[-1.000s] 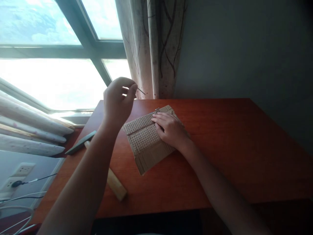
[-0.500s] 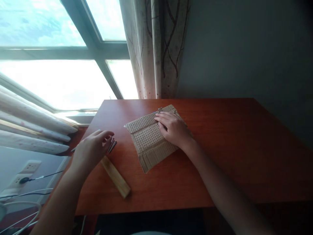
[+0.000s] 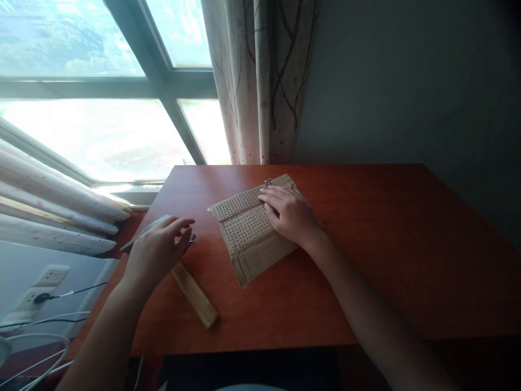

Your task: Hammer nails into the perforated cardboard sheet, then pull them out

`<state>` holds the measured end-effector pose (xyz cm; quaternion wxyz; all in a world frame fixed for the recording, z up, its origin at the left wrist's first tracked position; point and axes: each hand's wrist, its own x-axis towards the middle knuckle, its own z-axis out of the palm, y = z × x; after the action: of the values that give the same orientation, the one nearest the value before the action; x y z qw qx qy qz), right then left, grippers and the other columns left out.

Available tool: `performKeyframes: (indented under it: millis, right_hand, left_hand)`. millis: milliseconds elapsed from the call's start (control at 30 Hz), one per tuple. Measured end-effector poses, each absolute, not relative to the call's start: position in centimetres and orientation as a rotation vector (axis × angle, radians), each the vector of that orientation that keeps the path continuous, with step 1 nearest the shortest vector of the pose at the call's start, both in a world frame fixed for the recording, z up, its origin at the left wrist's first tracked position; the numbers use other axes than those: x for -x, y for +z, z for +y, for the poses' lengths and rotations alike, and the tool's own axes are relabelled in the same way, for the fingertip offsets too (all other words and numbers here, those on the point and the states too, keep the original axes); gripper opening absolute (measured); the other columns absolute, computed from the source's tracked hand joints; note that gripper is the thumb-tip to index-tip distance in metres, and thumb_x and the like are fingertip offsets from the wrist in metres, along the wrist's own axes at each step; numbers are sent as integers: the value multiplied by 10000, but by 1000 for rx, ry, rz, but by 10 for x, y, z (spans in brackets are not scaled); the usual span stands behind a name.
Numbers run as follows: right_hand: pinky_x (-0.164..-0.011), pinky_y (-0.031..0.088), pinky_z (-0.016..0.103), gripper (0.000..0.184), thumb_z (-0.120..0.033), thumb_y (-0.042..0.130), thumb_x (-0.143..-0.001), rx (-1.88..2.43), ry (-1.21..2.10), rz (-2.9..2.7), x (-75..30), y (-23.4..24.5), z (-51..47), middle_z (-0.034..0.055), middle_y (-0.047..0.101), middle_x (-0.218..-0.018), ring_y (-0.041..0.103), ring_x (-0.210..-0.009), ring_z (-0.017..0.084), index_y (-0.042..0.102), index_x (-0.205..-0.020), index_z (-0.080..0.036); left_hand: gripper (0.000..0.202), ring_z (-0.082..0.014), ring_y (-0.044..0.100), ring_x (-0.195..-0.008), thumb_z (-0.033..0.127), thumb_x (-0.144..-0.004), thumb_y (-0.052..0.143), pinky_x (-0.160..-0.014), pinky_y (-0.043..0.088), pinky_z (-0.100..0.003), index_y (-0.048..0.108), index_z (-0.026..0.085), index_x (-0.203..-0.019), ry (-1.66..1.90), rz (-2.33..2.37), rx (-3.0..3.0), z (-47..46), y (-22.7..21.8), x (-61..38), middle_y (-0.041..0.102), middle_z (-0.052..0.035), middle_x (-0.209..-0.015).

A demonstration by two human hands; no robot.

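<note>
A piece of brown cardboard (image 3: pixel 248 247), punched with rows of small holes, lies on the red-brown table (image 3: pixel 386 244). My right hand (image 3: pixel 288 214) rests flat on its far right part, fingers stretched out, next to a few small metal pins (image 3: pixel 267 182) stuck at the cardboard's far edge. My left hand (image 3: pixel 158 250) hovers low over the table's left side, fingers loosely spread, tips touching a small bunch of dark nails (image 3: pixel 190 238). Under this hand lies a hammer with a wooden handle (image 3: pixel 195 298) and a grey metal head (image 3: pixel 142 231).
A window and a patterned curtain (image 3: pixel 264 81) stand behind the table's far edge. Rolled pale curtains (image 3: pixel 52 217) lie to the left. A wall socket (image 3: pixel 40 282) and cables (image 3: pixel 28 336) sit below the table's left edge. A dark wall closes the right.
My left hand, raised a second ago pinching a thin nail, has dropped to the table's left side by the nails and hammer. The right hand has stayed on the cardboard.
</note>
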<state>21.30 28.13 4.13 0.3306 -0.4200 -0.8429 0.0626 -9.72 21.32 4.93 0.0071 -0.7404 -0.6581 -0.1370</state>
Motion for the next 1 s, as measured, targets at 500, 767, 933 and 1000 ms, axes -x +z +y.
performKeyframes:
  millis: [500, 767, 933, 1000]
  right_hand:
    - [-1131, 415, 414, 314, -187, 504, -936, 1104, 175, -2201, -212, 44, 280, 45, 706, -1280, 592, -1256, 212, 737, -1145, -213]
    - [-1134, 409, 406, 318, -189, 501, -939, 1106, 166, -2203, -212, 44, 280, 55, 703, -1286, 585, -1258, 215, 736, -1153, -190]
    - [-1126, 413, 432, 311, -195, 497, -946, 1103, 182, -2204, -212, 45, 279, 49, 699, -1293, 580, -1268, 221, 734, -1147, -216]
    - [-1124, 413, 439, 310, -193, 505, -942, 1101, 184, -2199, -212, 45, 279, 48, 699, -1290, 580, -1268, 224, 731, -1151, -226]
  left_hand:
    - [202, -136, 598, -589, 335, -892, 551, -644, 467, -279, 715, 238, -958, -859, -1996, 2281, 250, 78, 51, 700, -12, -828]
    - [234, -132, 617, -642, 327, -887, 556, -619, 494, -263, 727, 202, -986, -1037, -1901, 2418, 266, 86, 30, 710, -41, -849]
    - [234, -150, 647, -697, 314, -887, 561, -627, 490, -259, 729, 182, -982, -1015, -1747, 2562, 287, 91, 1, 731, -62, -872]
    - [243, -156, 651, -705, 326, -879, 577, -646, 493, -273, 731, 186, -1003, -935, -1718, 2624, 298, 91, -11, 741, -68, -909]
